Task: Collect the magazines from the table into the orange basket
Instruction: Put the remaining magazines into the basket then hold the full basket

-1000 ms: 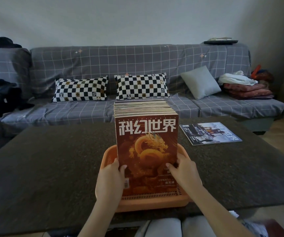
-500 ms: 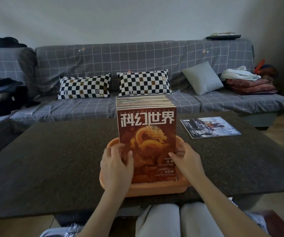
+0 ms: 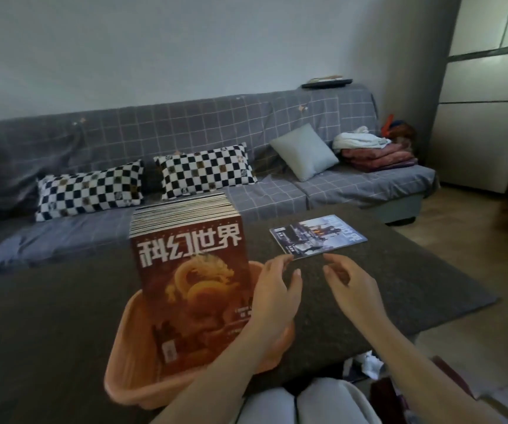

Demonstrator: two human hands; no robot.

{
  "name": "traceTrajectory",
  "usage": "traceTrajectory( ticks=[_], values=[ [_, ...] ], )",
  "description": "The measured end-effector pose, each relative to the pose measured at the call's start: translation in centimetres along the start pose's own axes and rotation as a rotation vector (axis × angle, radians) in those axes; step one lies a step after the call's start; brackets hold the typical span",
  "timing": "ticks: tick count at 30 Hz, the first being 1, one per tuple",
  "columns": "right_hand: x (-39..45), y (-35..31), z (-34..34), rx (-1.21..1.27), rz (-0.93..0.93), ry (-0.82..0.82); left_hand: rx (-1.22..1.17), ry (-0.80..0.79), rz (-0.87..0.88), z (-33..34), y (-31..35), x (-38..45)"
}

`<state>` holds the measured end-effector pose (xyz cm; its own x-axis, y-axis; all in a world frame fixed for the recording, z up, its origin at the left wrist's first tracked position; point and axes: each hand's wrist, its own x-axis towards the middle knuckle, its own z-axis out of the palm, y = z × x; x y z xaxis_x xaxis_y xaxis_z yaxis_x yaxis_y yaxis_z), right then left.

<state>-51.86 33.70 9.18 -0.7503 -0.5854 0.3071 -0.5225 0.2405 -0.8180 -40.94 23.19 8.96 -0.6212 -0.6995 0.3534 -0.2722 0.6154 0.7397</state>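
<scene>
Both hands empty now, fingers spread & loose: left hand (image 3: 274, 289) and right hand (image 3: 350, 289) have come off the stacked mags and are reaching toward the last loose magazine (image 3: 317, 235), lying flat on the dark table (image 3: 399, 286) just past the fingertips; left fingertips nearly at its near corner, no contact yet afaict. Half a sec ago both hands were squaring the stack, so that batch looks settled and only this one seems left. Orange basket (image 3: 124, 356) sits at the near table edge w/ a thick upright stack of magazines (image 3: 191, 270) inside, red dragon cover facing the camera. Grey sofa (image 3: 277, 123) behind.
</scene>
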Motion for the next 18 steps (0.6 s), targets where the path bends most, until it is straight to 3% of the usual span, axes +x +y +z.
traceTrajectory(
  ticks=[9, 13, 18],
  values=[
    [9.3, 7.1, -0.5, -0.046, 0.194, -0.006, 0.071, -0.134, -0.141, 10.4, -0.8, 11.6],
    [13.4, 10.4, 2.0, -0.102, 0.238, -0.022, 0.252, -0.145, -0.201, 14.0, -3.2, 17.0],
    [17.0, 13.7, 6.3, -0.218, 0.24, -0.03, 0.461, -0.278, -0.26, 17.3, -7.0, 23.3]
  ],
)
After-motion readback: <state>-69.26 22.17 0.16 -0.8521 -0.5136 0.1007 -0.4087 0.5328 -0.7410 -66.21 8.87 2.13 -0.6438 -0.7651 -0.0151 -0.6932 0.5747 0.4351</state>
